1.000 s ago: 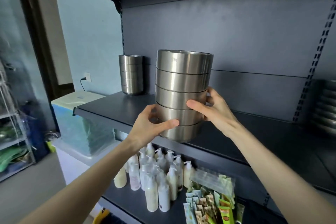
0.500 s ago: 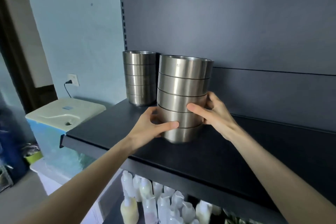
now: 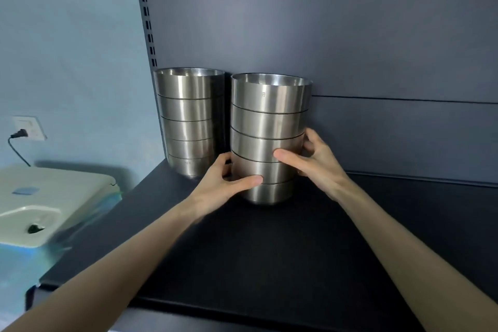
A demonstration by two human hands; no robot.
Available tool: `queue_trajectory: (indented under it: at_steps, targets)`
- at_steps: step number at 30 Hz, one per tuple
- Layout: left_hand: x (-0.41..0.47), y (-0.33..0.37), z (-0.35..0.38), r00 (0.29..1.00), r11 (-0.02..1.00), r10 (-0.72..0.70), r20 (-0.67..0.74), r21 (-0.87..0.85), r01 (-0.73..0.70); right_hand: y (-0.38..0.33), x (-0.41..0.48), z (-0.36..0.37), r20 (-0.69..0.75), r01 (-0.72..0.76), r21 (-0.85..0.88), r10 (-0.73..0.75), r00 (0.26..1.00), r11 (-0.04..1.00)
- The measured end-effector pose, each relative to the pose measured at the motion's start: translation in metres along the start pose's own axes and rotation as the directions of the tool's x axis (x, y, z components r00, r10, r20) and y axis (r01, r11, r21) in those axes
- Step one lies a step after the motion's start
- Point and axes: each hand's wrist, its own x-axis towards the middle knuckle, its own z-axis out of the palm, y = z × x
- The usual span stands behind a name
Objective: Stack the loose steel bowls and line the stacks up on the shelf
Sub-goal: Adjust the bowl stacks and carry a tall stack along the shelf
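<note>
The held stack (image 3: pixel 269 127) of five bowls is just to the right of the far stack (image 3: pixel 188 121), with a narrow gap between them and not touching. Whether its base already rests on the shelf (image 3: pixel 269 264) or hangs just above it cannot be told.

The left hand (image 3: pixel 223 183) grips the held stack on the side facing the far stack, thumb across the front. The right hand (image 3: pixel 315 164) grips the side away from it, fingers curled round the back.

Both hands hold low, so three bowls stand above them. If the base catches the shelf, the top probably leans and the nested bowls can slide. A push toward the far stack can knock the rims together, or pinch the left fingers in the gap.

The bowls are brushed steel, smooth and likely slippery, with straight walls and a rounded, narrower foot. The shelf is dark and matte.
</note>
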Motion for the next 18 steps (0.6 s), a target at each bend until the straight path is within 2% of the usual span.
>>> queue_trajectory:
  at_steps: [4,7,11,18]
  targets:
    - [0.014,-0.008,0.002,0.999,0.999,0.032,0.009,-0.02,-0.032,0.007,0.011,0.0,-0.015,-0.02,0.008,0.021,1.0,1.0]
    - [0.017,-0.01,0.004,0.997,0.999,0.05,-0.066,0.011,-0.049,0.012,0.02,0.001,-0.017,-0.021,-0.009,0.02,1.0,1.0]
    - [0.019,-0.009,0.003,0.98,0.991,0.066,-0.19,0.13,-0.041,0.013,0.028,0.007,-0.092,-0.047,-0.067,0.041,0.995,0.997]
    - [0.027,-0.018,0.004,0.952,0.972,0.144,-0.272,0.219,-0.085,0.02,0.041,0.018,-0.173,-0.04,-0.034,0.033,0.984,0.999]
